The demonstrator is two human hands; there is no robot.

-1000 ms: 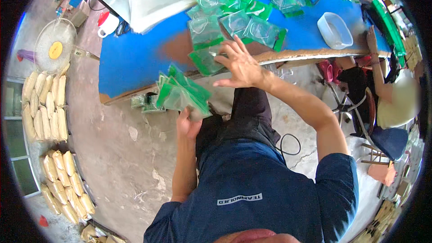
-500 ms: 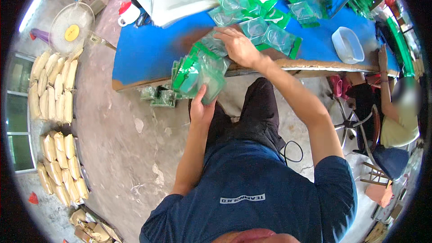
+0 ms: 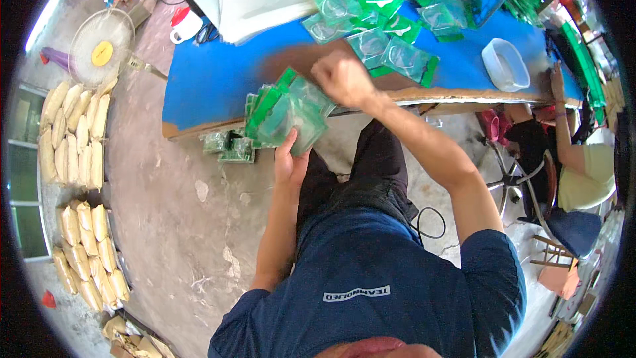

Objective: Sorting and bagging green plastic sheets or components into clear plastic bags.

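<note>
Just off the near edge of the blue-topped table, my left hand (image 3: pixel 292 159) is closed on a fanned stack of green-and-clear plastic packets (image 3: pixel 285 116), thumb on top. My right hand (image 3: pixel 343 81) is beside the stack's upper right corner, over a worn brown patch of the tabletop. Its fingers look curled but are smeared by motion, so whether they pinch a packet I cannot tell. Beyond it a loose pile of similar packets (image 3: pixel 407 59) lies on the table, several with a pale ring-like shape inside.
More packets (image 3: pixel 237 149) sit below the table's edge, left of my left hand. On the blue table (image 3: pixel 218 86) are a clear plastic tub (image 3: pixel 507 66), a stack of clear sheets (image 3: pixel 271 0) and a red-and-white cup (image 3: pixel 186 25). A fan (image 3: pixel 101 53) stands left; another person (image 3: pixel 586 179) sits right.
My right hand has drawn back slightly toward me and its fingers have curled in. The packet beneath its fingers no longer shows over the table's brown patch. My left hand keeps its hold on the stack.
</note>
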